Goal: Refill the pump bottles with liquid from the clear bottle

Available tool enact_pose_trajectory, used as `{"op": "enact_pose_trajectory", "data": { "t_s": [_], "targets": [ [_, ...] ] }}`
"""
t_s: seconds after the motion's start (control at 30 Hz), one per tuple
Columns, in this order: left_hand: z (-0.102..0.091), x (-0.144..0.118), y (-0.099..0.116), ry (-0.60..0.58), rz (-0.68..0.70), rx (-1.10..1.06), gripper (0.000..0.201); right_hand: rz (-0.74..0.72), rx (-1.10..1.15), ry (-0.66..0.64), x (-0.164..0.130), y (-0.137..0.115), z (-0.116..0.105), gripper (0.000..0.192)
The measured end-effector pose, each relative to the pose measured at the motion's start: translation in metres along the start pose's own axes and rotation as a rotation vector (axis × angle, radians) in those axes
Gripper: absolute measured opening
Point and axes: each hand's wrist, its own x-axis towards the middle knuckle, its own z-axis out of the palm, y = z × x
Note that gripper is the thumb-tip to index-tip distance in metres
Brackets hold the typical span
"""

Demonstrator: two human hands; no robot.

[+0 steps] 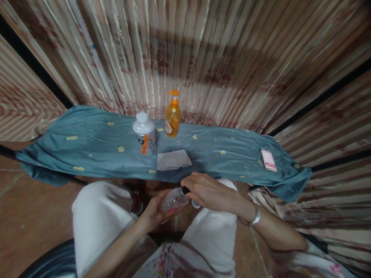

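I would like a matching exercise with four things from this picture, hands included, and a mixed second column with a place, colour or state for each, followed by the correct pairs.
Column one
1. Left hand
2. Right hand
3. Pump bottle
4. Pale flat piece

Column two
A. Yellow-orange, standing upright
B. Holds the body of the clear bottle
C. Lying on the blue-green cloth, near its front edge
D. At the black cap

Right pairs: 1-B, 2-D, 3-A, 4-C
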Motion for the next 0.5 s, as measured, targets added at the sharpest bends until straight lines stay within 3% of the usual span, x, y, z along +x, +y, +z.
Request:
{"op": "enact_pose_trajectory", "data": {
  "t_s": [0.13, 0.3, 0.43, 0.5],
  "targets": [
    [-0.004, -0.001, 0.002, 0.045, -0.025, -0.030, 0.060, -0.017, 0.215, 0.189, 0.004, 0.016, 0.001, 0.022],
    [-0.006, 0.003, 0.019, 0.126, -0.038, -0.152, 0.061, 0.124, 0.792, 0.419, 0.041, 0.056, 0.025, 0.029],
    [-0.012, 0.011, 0.029, 0.201, -0.024, -0.195, 0.063, 0.217, 0.831, 0.458, 0.097, 0.090, 0.053, 0.045],
    [-0.017, 0.017, 0.033, 0.237, -0.011, -0.224, 0.065, 0.282, 0.795, 0.463, 0.128, 0.105, 0.062, 0.043]
  ]
}}
